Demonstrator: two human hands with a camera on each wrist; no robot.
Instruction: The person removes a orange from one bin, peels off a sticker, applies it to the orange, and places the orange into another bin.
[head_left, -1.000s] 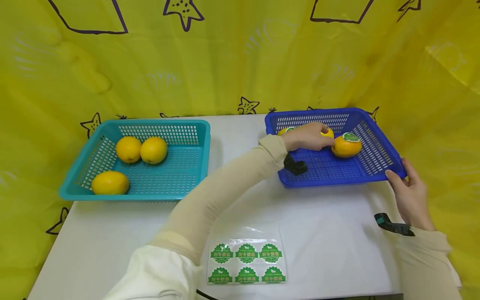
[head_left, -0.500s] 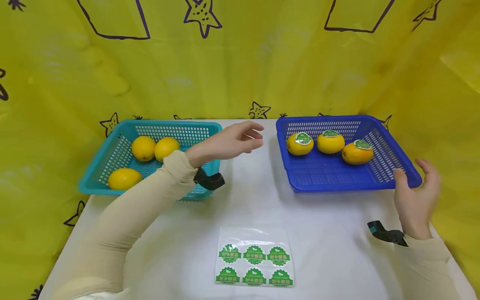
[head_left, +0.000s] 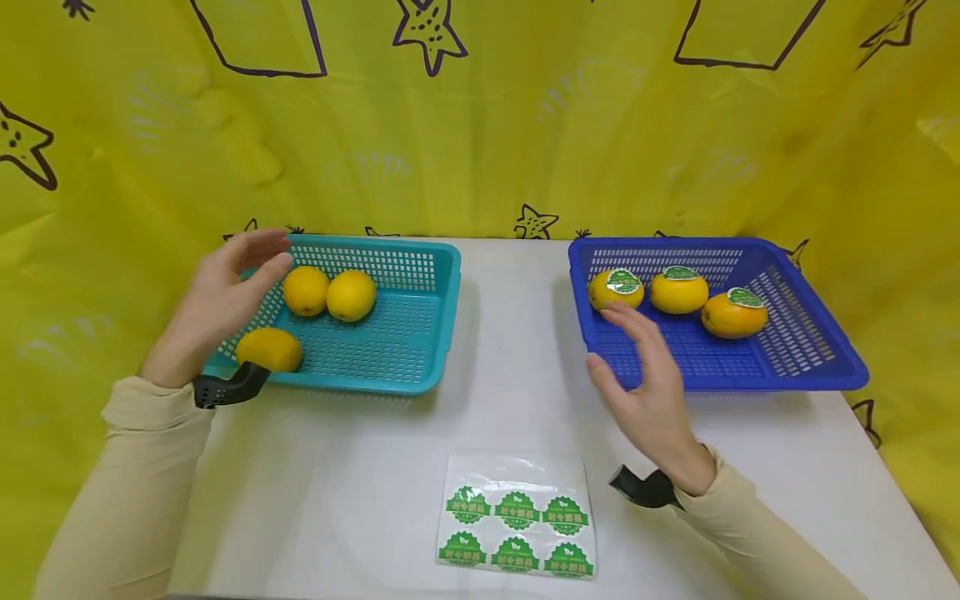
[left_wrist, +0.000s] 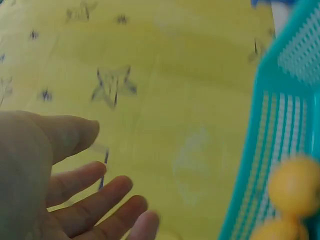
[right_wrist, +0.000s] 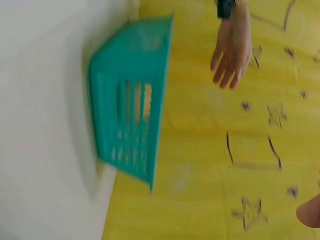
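Hands well apart, neither gripping anything: the left hand [head_left: 212, 302] hangs with loose fingers over the left end of the teal basket [head_left: 393, 337], and the right hand [head_left: 654, 410], thumb and forefinger spread, is raised by the near left corner of the blue basket [head_left: 701, 362]. Whether its forefinger touches anything there, I cannot tell.

By how things lie, the labelling looks about half done. Toward the far left corner of the desk [head_left: 517, 333], the teal basket holds three yellow fruits with no sticker showing: a front fruit [head_left: 270, 348] by the near rim, and a left back fruit [head_left: 305, 291] touching a right back fruit [head_left: 351, 296]. These seem to be what is left. Near the middle of the desk's near edge, the sheet [head_left: 510, 468] carries six green stickers [head_left: 517, 510], enough for all three. Toward the far right corner, the blue basket's three fruits [head_left: 678, 299], each with a sticker on top, seem finished.

Around these, a black strap [head_left: 232, 387] on the left wrist overlaps the front fruit, and the left hand hides the teal basket's far left corner. Behind the desk's far edge hangs a yellow curtain [head_left: 510, 125].
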